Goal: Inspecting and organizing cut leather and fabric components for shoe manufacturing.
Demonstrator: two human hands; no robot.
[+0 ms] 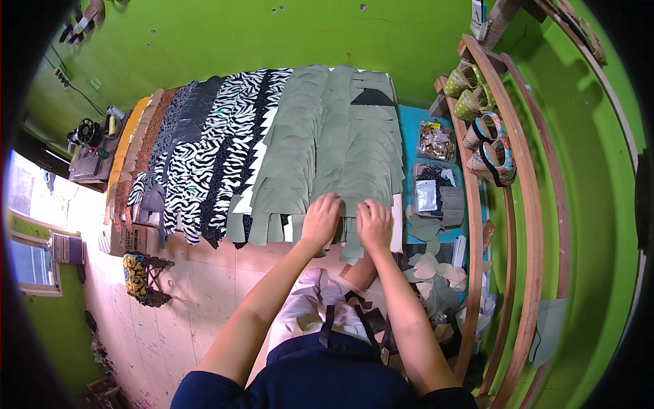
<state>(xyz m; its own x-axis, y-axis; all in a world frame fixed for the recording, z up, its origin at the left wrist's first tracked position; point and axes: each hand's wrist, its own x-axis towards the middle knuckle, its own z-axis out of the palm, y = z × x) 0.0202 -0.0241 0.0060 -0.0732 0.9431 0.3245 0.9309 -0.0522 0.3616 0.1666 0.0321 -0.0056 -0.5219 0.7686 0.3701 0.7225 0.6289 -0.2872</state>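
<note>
Rows of overlapping grey-green cut pieces (pixel 300 143) cover the right half of the table, their rounded edges layered like scales. Over their near edge my left hand (pixel 321 219) bends its fingers, closed on the rim of a grey-green piece (pixel 348 206). Close to its right, my right hand (pixel 373 223) grips the same piece, fingers pointing away from me. Both thumbs are largely hidden, and a narrow dark gap shows between the hands. Straight grey-green tabs (pixel 259 229) hang over the table's front edge, left of my left hand.
Zebra-print pieces (pixel 235 109) and an orange row (pixel 125 153) lie further left. To the right stand a clear tub of small parts (pixel 436 141), a second container (pixel 438 194) and a wooden rack (pixel 507 136) holding shoes (pixel 492 160). A patterned stool (pixel 136 278) stands at left; scraps (pixel 436 273) pile at right.
</note>
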